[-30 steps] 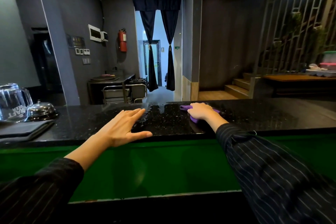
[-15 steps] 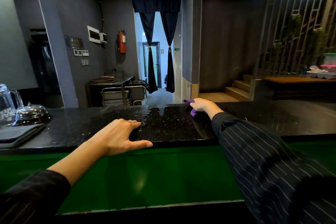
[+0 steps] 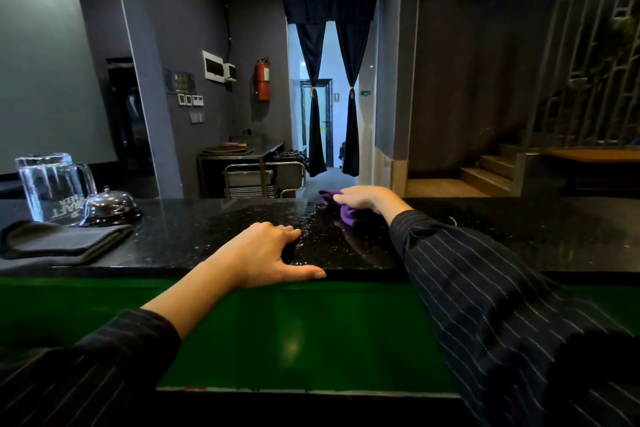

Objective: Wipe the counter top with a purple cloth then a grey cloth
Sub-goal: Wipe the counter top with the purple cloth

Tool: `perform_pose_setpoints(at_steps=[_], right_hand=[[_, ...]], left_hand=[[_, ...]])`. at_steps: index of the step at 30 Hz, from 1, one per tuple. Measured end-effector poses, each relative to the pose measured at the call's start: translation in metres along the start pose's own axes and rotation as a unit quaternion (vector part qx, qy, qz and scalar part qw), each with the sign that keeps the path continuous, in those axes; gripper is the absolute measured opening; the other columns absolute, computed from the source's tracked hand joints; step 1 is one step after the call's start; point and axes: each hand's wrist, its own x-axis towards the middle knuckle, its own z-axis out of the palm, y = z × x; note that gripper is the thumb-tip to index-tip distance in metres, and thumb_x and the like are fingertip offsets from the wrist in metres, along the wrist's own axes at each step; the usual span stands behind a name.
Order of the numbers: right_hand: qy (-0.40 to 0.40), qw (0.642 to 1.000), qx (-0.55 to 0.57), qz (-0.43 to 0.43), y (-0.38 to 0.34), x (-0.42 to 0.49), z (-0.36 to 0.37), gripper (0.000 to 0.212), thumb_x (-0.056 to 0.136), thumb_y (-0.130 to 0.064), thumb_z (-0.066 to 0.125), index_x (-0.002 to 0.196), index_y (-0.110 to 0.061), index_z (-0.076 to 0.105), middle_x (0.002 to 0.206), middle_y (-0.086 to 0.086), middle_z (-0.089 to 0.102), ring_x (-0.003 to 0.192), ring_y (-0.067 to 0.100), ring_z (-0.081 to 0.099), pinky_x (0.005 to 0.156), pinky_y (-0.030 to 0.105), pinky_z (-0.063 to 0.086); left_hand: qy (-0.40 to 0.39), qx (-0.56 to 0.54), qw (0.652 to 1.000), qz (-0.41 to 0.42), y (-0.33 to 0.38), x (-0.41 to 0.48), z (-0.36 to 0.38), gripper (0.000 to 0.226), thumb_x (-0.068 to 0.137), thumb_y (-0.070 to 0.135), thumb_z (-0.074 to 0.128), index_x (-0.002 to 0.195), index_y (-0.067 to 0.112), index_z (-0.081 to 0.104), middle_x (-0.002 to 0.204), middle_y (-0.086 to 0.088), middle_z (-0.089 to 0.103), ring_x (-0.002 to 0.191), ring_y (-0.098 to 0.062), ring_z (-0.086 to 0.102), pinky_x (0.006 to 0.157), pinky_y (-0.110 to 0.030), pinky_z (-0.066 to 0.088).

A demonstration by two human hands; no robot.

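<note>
Purple cloth [image 3: 346, 213] lies bunched under the right hand [image 3: 365, 198] at the far edge of the black worktop [image 3: 519, 236], the right grip clenched on it with a corner showing beyond the fingertips. The left hand [image 3: 268, 255] rests released at the near edge, fingers curled on the stone, thumb along the rim, holding nothing. The worktop's long axis runs left to right; wet sheen marks the patch between the hands. Open, dry-looking stone extends to the right of the cloth, so that direction offers the most room for a stroke. To the left, a folded grey cloth [image 3: 65, 243], a glass mug [image 3: 52, 189] and a metal bell [image 3: 110, 203] crowd the surface, nearer the left hand.
</note>
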Motion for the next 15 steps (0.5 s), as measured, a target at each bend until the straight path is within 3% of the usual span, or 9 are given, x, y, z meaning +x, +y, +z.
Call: perform_pose_setpoints(at_steps=[2,4,6,10,13,15], right_hand=[[-0.004,1.0,0.027,-0.004,0.001,-0.001,-0.003,0.068,0.107,-0.037,0.014,0.079,0.0,0.064,0.038,-0.004,0.055,0.059,0.013,0.05,0.099,0.037,0.035],[-0.008,1.0,0.019,0.007,-0.001,-0.003,-0.004,0.063,0.106,-0.036,0.014,0.108,0.001,0.064,0.043,-0.003,0.056,0.06,0.014,0.049,0.089,0.034,0.039],[-0.017,0.999,0.02,0.03,-0.007,-0.006,0.0,0.059,0.107,-0.036,0.015,0.139,0.005,0.043,0.06,0.0,0.056,0.066,0.015,0.05,0.08,0.03,0.038],[0.02,0.999,0.0,0.031,-0.014,0.012,0.004,0.057,0.104,-0.044,0.024,0.149,-0.011,0.031,0.102,0.005,0.058,0.107,0.027,0.053,0.102,0.04,0.034],[0.013,0.999,-0.033,0.017,-0.026,0.023,0.007,0.058,0.102,-0.047,0.026,0.151,-0.017,0.028,0.095,0.003,0.059,0.105,0.026,0.053,0.107,0.045,0.034],[-0.003,0.999,-0.035,0.003,-0.037,0.021,0.013,0.06,0.101,-0.049,0.028,0.153,-0.018,0.024,0.128,0.01,0.057,0.116,0.027,0.051,0.107,0.044,0.033]], left_hand=[[-0.002,-0.005,1.0,0.001,-0.001,0.0,0.0,0.126,0.049,0.097,0.023,0.141,0.013,0.043,0.145,-0.008,0.047,0.131,-0.023,0.047,0.109,-0.037,0.039],[0.001,-0.007,1.0,0.005,-0.001,0.001,0.001,0.126,0.049,0.097,0.023,0.141,0.013,0.043,0.144,-0.008,0.048,0.131,-0.022,0.048,0.109,-0.037,0.039],[0.005,-0.008,1.0,0.009,-0.002,0.001,0.001,0.126,0.049,0.098,0.023,0.14,0.013,0.044,0.143,-0.008,0.049,0.13,-0.023,0.049,0.108,-0.038,0.04],[0.01,-0.001,1.0,0.014,-0.001,0.0,0.001,0.126,0.05,0.097,0.023,0.141,0.012,0.043,0.143,-0.006,0.049,0.13,-0.021,0.049,0.108,-0.037,0.04],[0.02,0.011,1.0,0.012,-0.002,0.002,0.003,0.128,0.047,0.099,0.018,0.135,0.011,0.05,0.137,-0.007,0.055,0.125,-0.022,0.053,0.105,-0.039,0.043],[0.043,0.026,0.999,0.008,-0.004,0.004,0.007,0.126,0.046,0.101,0.017,0.121,0.009,0.059,0.124,-0.008,0.064,0.115,-0.024,0.06,0.098,-0.04,0.048]])
